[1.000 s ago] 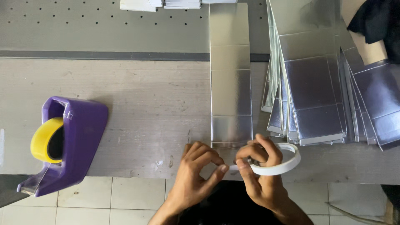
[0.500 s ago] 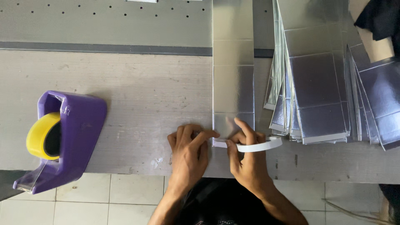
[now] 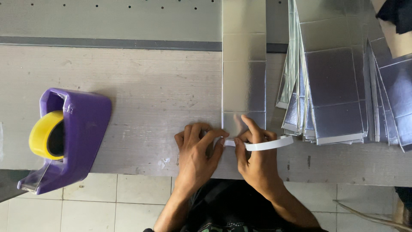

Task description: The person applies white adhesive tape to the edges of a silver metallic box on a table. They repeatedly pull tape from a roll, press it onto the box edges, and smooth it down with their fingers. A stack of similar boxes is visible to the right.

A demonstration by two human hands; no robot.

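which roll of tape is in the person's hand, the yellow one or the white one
The white tape roll, gripped by the right hand. The yellow roll sits in the purple dispenser, far left, untouched.

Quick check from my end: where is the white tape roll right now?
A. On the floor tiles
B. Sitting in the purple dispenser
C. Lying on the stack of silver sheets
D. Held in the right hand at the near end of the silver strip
D: the white tape roll is in the right hand, at the near end of the silver strip, with the left hand pressing beside it; the purple dispenser holds a yellow roll.
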